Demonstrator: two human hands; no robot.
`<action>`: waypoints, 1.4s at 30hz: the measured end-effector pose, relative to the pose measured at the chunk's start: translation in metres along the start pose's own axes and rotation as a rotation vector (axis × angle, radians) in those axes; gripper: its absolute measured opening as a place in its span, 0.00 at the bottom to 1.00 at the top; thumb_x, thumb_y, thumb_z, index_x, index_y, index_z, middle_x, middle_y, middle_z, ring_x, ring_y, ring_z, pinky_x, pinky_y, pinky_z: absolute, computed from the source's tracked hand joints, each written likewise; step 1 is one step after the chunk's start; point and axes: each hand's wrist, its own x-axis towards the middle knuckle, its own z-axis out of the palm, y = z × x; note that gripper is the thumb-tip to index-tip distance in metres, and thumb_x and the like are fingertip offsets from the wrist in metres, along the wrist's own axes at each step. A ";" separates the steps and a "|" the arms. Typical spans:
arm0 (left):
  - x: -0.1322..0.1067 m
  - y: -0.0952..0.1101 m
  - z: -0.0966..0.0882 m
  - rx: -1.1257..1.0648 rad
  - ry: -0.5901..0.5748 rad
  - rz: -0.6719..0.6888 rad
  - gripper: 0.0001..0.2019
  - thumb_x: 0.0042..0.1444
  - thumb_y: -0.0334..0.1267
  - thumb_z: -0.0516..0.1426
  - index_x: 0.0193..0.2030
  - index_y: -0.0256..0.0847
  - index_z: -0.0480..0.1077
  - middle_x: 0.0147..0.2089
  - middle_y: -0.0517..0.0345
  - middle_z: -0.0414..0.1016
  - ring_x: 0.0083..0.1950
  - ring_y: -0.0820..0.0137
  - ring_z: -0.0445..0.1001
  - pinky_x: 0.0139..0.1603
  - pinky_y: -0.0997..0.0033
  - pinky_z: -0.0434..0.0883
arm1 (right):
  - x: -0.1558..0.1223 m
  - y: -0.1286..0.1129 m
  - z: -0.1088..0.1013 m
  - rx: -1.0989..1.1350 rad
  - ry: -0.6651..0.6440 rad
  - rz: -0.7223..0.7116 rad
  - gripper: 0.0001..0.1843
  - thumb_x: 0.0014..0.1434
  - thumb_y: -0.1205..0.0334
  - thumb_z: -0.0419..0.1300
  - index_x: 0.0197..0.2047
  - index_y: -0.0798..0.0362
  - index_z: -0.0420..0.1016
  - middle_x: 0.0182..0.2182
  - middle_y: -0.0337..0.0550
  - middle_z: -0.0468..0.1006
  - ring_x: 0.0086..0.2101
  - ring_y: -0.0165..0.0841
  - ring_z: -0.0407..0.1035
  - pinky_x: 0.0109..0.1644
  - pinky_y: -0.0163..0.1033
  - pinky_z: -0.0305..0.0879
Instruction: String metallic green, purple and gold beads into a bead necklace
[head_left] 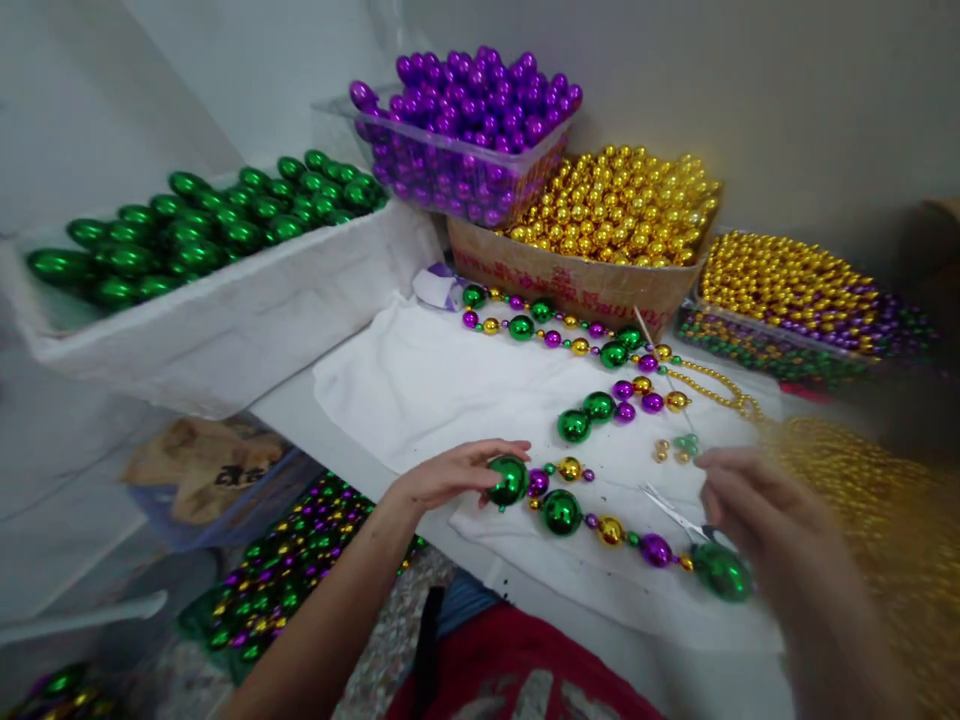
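A strand of green, purple and gold beads lies on a white cloth. My left hand rests on the cloth with its fingers closed round a large green bead at the strand's left end. My right hand is blurred by motion near a big green bead at the strand's right end. A thin silver needle points out from under that hand. A second beaded strand lies further back on the cloth.
A white box of green beads stands at the left. Behind are a clear tub of purple beads, a cardboard box of gold beads and piled bead strings. More strings lie in a bin below.
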 end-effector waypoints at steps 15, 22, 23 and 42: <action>0.055 -0.025 0.017 -0.831 0.433 0.255 0.12 0.59 0.37 0.54 0.47 0.33 0.69 0.48 0.40 0.75 0.40 0.64 0.77 0.33 0.74 0.72 | -0.043 0.042 0.005 -0.591 -0.353 -0.041 0.21 0.60 0.50 0.52 0.46 0.54 0.77 0.18 0.38 0.71 0.22 0.31 0.68 0.25 0.31 0.63; 0.052 -0.026 0.023 -0.853 0.469 0.260 0.11 0.59 0.36 0.55 0.46 0.33 0.69 0.45 0.44 0.76 0.42 0.63 0.77 0.34 0.74 0.72 | -0.040 0.050 0.011 -0.579 -0.377 -0.055 0.23 0.62 0.51 0.49 0.47 0.58 0.76 0.18 0.39 0.71 0.22 0.31 0.68 0.26 0.31 0.63; 0.051 -0.026 0.024 -0.853 0.468 0.260 0.11 0.58 0.36 0.55 0.46 0.33 0.69 0.45 0.44 0.76 0.43 0.63 0.77 0.35 0.74 0.72 | -0.040 0.050 0.012 -0.567 -0.381 -0.048 0.22 0.62 0.51 0.49 0.47 0.58 0.76 0.18 0.39 0.71 0.22 0.31 0.68 0.25 0.31 0.62; 0.046 -0.023 0.045 -0.692 0.305 0.340 0.23 0.53 0.33 0.60 0.57 0.40 0.66 0.59 0.46 0.66 0.52 0.63 0.71 0.45 0.71 0.69 | -0.039 0.057 0.042 -0.435 -0.223 -0.095 0.21 0.59 0.49 0.54 0.44 0.57 0.77 0.17 0.36 0.67 0.21 0.29 0.65 0.24 0.29 0.59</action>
